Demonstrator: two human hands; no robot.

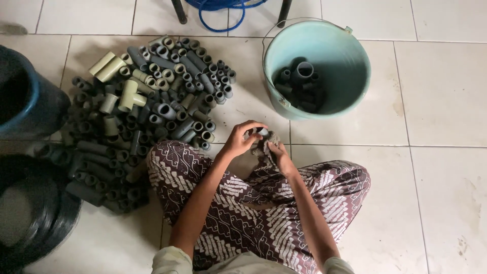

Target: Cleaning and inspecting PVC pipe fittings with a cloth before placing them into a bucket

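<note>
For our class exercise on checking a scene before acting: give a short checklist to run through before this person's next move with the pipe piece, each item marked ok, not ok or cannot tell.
1. Small grey plastic pipe piece is in the grip of the left hand: ok.
2. Right hand holds the crumpled grey cloth against the piece: ok.
3. Round pale green plastic bucket stands upright, open, with room above the pieces inside: ok.
4. Heap of grey and olive pipe offcuts lies beside the left knee: ok.
5. Piece is clean: cannot tell, too small and partly covered.
</note>
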